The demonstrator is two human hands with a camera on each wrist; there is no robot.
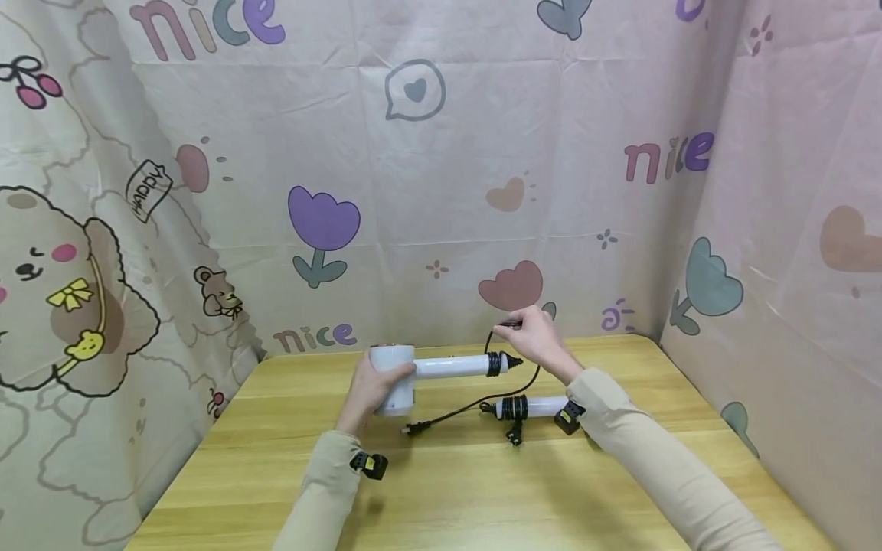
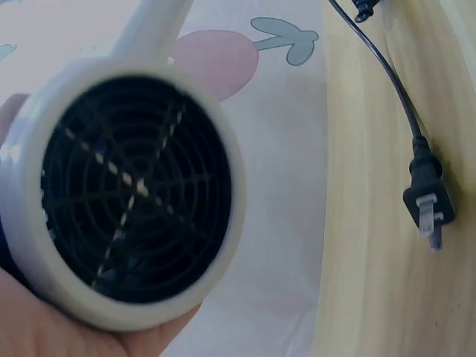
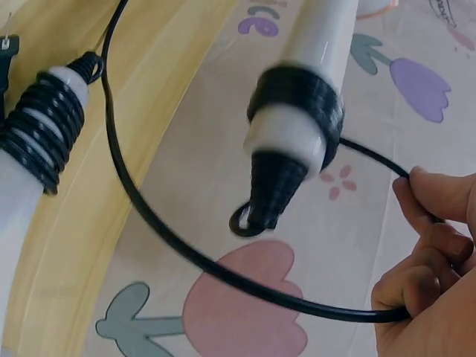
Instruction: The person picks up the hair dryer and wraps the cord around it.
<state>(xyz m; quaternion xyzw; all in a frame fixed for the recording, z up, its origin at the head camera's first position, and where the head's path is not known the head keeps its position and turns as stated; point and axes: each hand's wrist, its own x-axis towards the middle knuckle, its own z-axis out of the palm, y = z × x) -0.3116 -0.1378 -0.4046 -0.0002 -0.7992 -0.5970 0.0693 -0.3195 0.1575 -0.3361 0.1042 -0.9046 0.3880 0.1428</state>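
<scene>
My left hand (image 1: pixel 367 390) grips the head of a white hair dryer (image 1: pixel 395 383), its handle pointing right. In the left wrist view the dryer's round dark grille (image 2: pixel 141 190) faces the camera. Black cord is wound in several turns round the end of the handle (image 3: pixel 294 111). My right hand (image 1: pixel 539 337) pinches the loose part of that cord (image 3: pixel 245 282) between thumb and fingers, above and to the right of the handle end. From there the cord sags in a curve down to its two-pin plug (image 2: pixel 429 197), which lies over the table left of centre.
A second white handle (image 1: pixel 544 406) with black cord wound round it lies on the wooden table (image 1: pixel 441 490), partly behind my right wrist. Its plug (image 1: pixel 514 435) sticks out toward the front. Patterned cloth (image 1: pixel 441 191) hangs behind the table and at both sides.
</scene>
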